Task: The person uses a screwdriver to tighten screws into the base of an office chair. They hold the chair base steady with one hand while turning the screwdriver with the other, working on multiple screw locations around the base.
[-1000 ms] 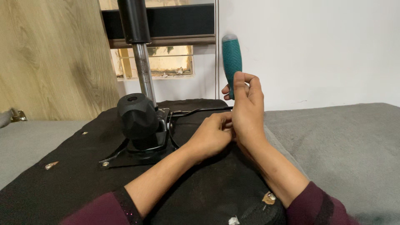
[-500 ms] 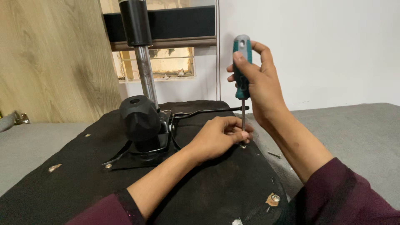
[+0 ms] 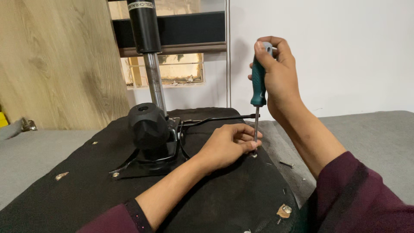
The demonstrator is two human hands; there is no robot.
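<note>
**Screwdriver set upright on a screw in the chair underside**

The right hand point(image 3: 280, 82) is wrapped tight around the teal plastic handle of a screwdriver point(image 3: 258, 84), thumb and fingers closed over its grey cap. The left hand point(image 3: 226, 144) rests on the black fabric-covered underside of an upturned chair seat point(image 3: 207, 198), its fingertips point(image 3: 250, 144) pinched together round the lower end of the thin steel shaft, just above a small screw point(image 3: 254, 154) in the fabric.

The step in hand looks like seating the tip in the screw head before turning. By my judgement the next move calls for steady downward pressure from the right hand while the left keeps the shaft from wandering; whether the tip already sits in the slot is hidden by the fingers.

The screwdriver stands nearly vertical: its long axis runs top to bottom, handle up, tip down onto the seat near its right edge.

To the left of the hands a black metal mounting plate with a rounded black housing point(image 3: 148, 129) carries a chrome and black gas-lift column point(image 3: 148, 56) rising upward, and a thin black lever rod point(image 3: 220, 118) runs from it towards the screwdriver. A loose screw point(image 3: 286, 164) lies on the grey carpeted floor point(image 3: 371, 133) beside the seat.
</note>
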